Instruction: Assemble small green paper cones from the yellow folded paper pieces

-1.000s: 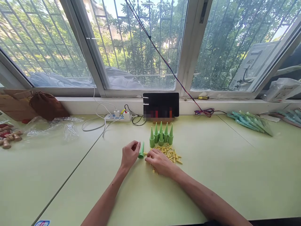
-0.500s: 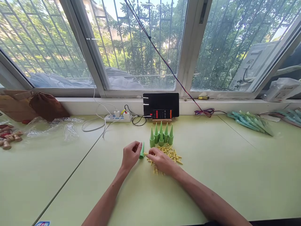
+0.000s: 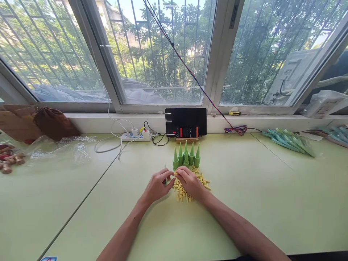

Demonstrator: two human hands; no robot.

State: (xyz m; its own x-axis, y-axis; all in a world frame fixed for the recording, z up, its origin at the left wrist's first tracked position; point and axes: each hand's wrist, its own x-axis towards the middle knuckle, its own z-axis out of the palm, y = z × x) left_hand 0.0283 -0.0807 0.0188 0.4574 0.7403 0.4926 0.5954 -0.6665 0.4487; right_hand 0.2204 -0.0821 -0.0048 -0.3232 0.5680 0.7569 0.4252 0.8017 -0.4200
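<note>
Several green pointed cones on ridged round bases (image 3: 186,159) stand grouped upright beyond my hands. Small yellow pegs (image 3: 187,195) lie in a loose pile before them, partly under my right hand (image 3: 190,184). That hand is closed, its fingertips pinching a yellow peg (image 3: 175,173). Just left of it, my left hand (image 3: 158,185) has thumb and forefinger apart, the fingertips close to that peg; whether they touch it I cannot tell. Another green cone (image 3: 165,166) stands mostly hidden behind my left fingers.
A phone (image 3: 188,132) leans against a dark tablet (image 3: 186,117) at the back. To their left are a power strip (image 3: 136,136) and cables. Bagged greenish pieces (image 3: 289,141) lie far right; wooden pieces (image 3: 12,161) and a brown bag (image 3: 56,123) are far left.
My left hand has come off the green cone and moved right, its fingers spreading. My right hand has shifted slightly right with the yellow peg; the fingertips now nearly meet.
</note>
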